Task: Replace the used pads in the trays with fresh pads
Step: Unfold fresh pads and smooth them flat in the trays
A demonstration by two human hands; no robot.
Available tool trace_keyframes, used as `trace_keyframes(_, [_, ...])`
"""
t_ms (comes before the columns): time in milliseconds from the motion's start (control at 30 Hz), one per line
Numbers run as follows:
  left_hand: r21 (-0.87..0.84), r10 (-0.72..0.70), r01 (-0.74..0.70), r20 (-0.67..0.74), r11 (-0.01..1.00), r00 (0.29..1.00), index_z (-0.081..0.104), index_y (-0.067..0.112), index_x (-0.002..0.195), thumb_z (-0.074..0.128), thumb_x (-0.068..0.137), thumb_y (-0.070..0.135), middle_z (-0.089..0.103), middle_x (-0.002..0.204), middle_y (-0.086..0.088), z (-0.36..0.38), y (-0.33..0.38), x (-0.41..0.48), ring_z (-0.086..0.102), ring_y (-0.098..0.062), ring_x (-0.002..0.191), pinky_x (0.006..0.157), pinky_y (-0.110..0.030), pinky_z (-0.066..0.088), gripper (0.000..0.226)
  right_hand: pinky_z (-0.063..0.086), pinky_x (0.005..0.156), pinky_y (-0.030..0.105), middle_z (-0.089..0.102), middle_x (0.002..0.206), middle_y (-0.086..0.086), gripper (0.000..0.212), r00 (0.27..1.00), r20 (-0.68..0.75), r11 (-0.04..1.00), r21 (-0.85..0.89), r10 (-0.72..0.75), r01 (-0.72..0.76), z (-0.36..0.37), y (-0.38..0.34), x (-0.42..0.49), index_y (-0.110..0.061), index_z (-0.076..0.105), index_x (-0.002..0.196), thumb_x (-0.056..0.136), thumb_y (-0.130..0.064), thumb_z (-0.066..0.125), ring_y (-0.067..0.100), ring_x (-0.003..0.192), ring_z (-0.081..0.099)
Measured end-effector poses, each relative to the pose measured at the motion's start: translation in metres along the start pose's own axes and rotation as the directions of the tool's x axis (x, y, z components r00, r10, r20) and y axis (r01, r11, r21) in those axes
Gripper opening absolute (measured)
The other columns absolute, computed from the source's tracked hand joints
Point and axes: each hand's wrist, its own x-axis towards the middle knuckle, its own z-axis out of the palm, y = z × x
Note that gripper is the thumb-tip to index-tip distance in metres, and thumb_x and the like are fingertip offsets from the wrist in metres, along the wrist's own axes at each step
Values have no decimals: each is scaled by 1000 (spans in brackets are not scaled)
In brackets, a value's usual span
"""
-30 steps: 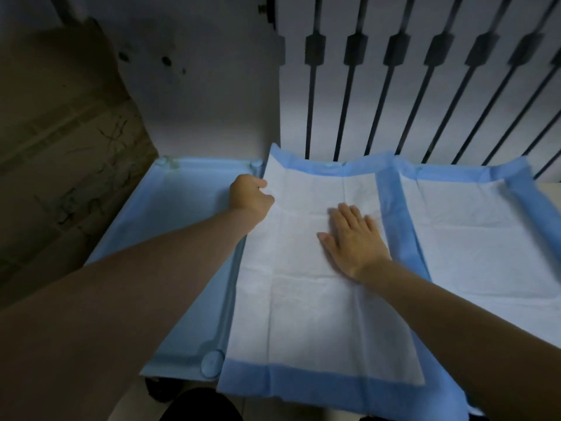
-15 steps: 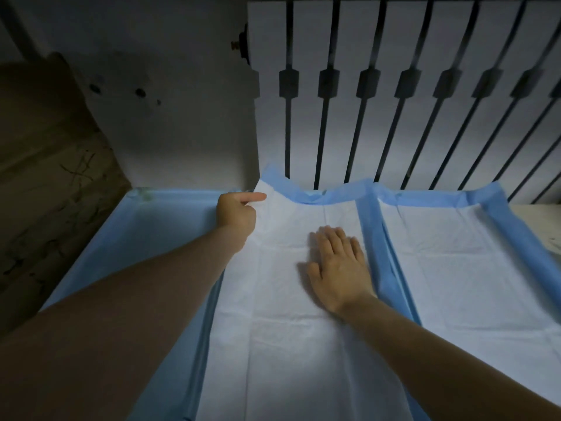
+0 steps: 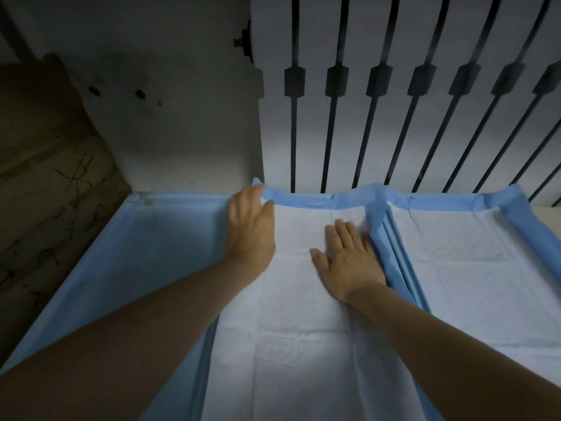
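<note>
The bare tray (image 3: 151, 238) lies leftmost. At its far right edge, the left hand (image 3: 250, 229) rests fingers together on the far left corner of the pad (image 3: 303, 344); pinch or press cannot be told. The pad overlaps the tray's right edge, long axis near-to-far; it is white, blue-bordered and creased. Right of the tray, the right hand (image 3: 349, 262) presses it flat, fingers straight. The tray lies left of both hands, so the pad likely shifts leftward; the left hand is nearer.
</note>
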Motion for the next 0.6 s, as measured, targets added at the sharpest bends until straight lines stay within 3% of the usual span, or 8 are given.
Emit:
trace_keyframes(67, [105,257,-275,160,956,953,55,11,130,48,86,8,40,146,-11,-1,5,-7,31,-31,137,115,-40,15,45,-10,120,42,-15,162,2,73,1000,-9,1000,-4,1,-1,1,0,0,-18,-7,155,96,-61,5,20,147,-19])
trace_keyframes(100, [129,278,-321,273,938,921,46,10,138,42,91,14,37,149,-11,1,7,-10,28,-30,140,117,-41,15,47,-10,120,42,-15,162,2,73,1000,-7,1000,-4,2,-2,1,0,0,-19,-7,155,96,-61,5,20,147,-20])
trace_keyframes(167, [193,150,-259,446,946,882,26,7,149,29,100,24,25,156,-12,7,5,-11,19,-26,145,120,-41,7,52,-9,120,43,-16,162,2,73,1000,-4,1000,6,4,-4,1,0,0,-19,-7,155,96,-62,5,19,147,-20])
trace_keyframes(233, [258,48,-215,529,942,847,12,6,152,15,103,35,14,160,-11,14,2,-8,10,-25,148,121,-44,-1,57,-9,120,42,-16,162,1,74,1000,-11,1000,17,2,-2,2,1,0,-20,-7,155,96,-62,6,18,147,-20])
trace_keyframes(433, [340,-8,-236,583,910,812,3,6,153,-2,97,55,4,161,-12,13,2,-2,-2,-27,149,118,-50,-8,74,-15,111,37,-15,162,4,73,1000,-6,998,59,1,-1,-1,1,4,-20,-3,155,96,-61,14,22,147,-20])
trace_keyframes(533, [358,19,-269,571,894,821,10,4,153,0,97,55,10,160,-16,13,2,-2,3,-30,149,119,-48,-5,76,-6,118,43,-8,162,11,72,999,9,996,87,33,-34,-8,-4,9,-17,5,153,96,-57,21,29,148,-14])
trace_keyframes(600, [345,29,-254,541,904,841,15,4,152,4,96,56,15,159,-17,12,1,-1,6,-31,148,119,-47,-3,76,-1,120,47,-5,162,13,71,999,-17,999,17,31,-31,-10,-16,13,-14,5,153,97,-55,20,30,148,-11])
